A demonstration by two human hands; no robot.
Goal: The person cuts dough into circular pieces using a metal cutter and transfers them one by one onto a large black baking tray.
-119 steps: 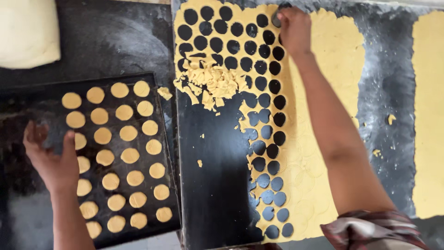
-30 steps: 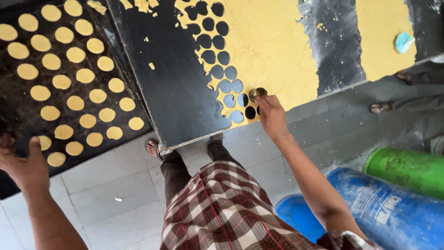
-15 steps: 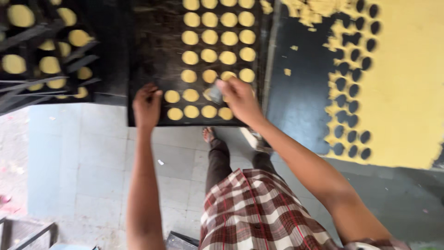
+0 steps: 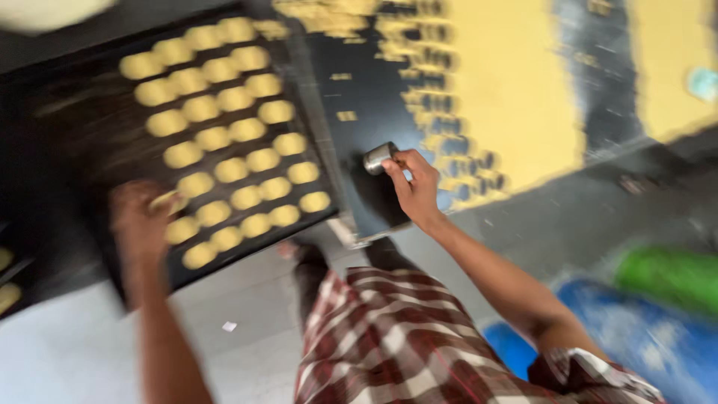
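Observation:
The view is blurred by motion. My right hand (image 4: 415, 187) holds a small round metal cutter (image 4: 378, 158) over the dark worktop (image 4: 359, 97), just left of the yellow dough sheet (image 4: 516, 97) with its rows of round holes. My left hand (image 4: 142, 221) rests on the near left part of the black tray (image 4: 97, 150), touching the round yellow dough discs (image 4: 232, 135) that lie there in rows.
A second yellow sheet (image 4: 673, 67) lies at the far right. A green container (image 4: 666, 277) and a blue one (image 4: 636, 344) stand on the floor at right. My checked garment (image 4: 389, 337) and feet are below. Pale floor tiles (image 4: 60, 352) at lower left.
My right hand has left the tray and moved right onto the dark worktop with the cutter. The camera has swung right, bringing the dough sheet back into view. My left hand stays on the tray.

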